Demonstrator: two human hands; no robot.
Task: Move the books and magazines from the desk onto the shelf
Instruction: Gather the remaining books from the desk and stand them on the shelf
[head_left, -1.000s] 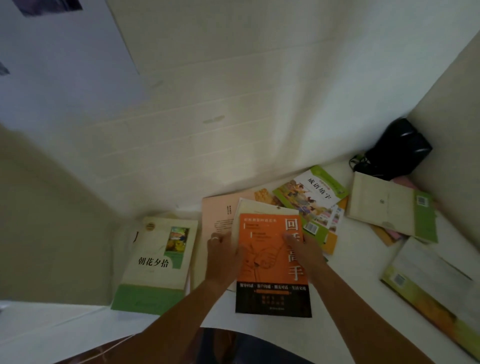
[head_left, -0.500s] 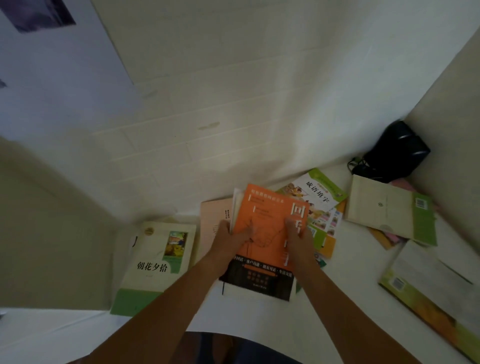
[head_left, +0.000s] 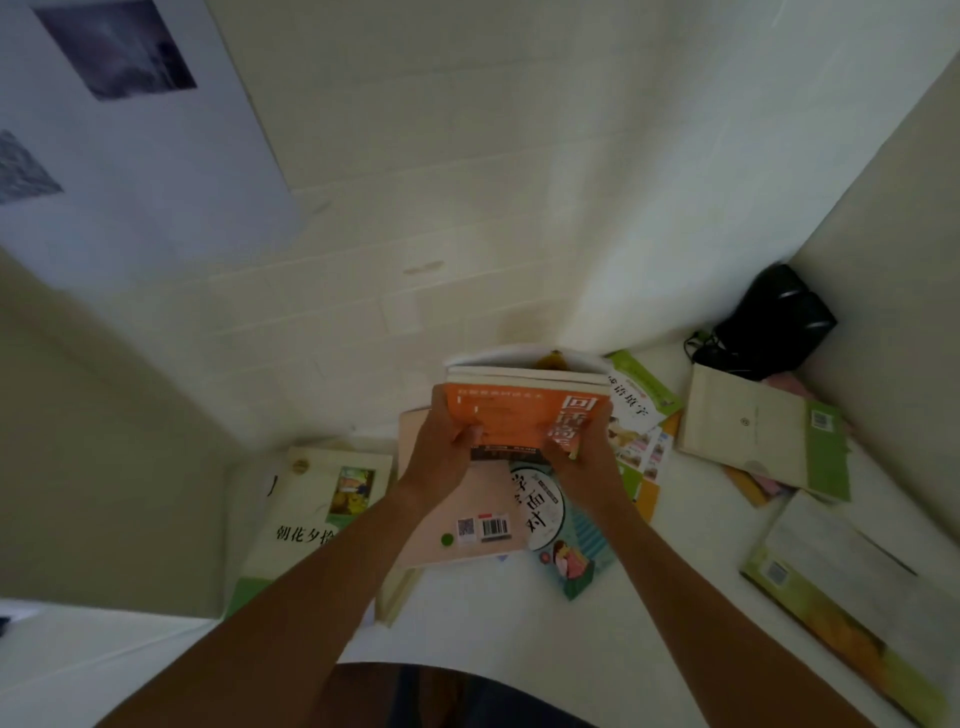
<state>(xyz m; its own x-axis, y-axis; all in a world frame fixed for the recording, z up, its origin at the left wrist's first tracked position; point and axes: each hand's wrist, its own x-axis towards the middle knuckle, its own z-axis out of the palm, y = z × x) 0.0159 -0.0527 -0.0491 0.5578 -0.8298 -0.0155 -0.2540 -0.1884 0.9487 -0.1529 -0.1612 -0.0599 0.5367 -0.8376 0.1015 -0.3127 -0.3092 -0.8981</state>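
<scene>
A white-and-green book (head_left: 317, 514) lies flat at the left of the desk (head_left: 691, 525). The left hand (head_left: 447, 447) and right hand (head_left: 584, 449) grasp an orange book (head_left: 524, 413) (with paler ones stacked behind it), lifted above a pink book (head_left: 467, 512). Further right lie more books, near a black bag (head_left: 774, 322).

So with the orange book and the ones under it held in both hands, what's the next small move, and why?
Probably raise the stack clear of the desk toward the shelf. The left hand and right hand grip the orange book by its near edge, tilted up, above the pink book that lies flat.
</scene>
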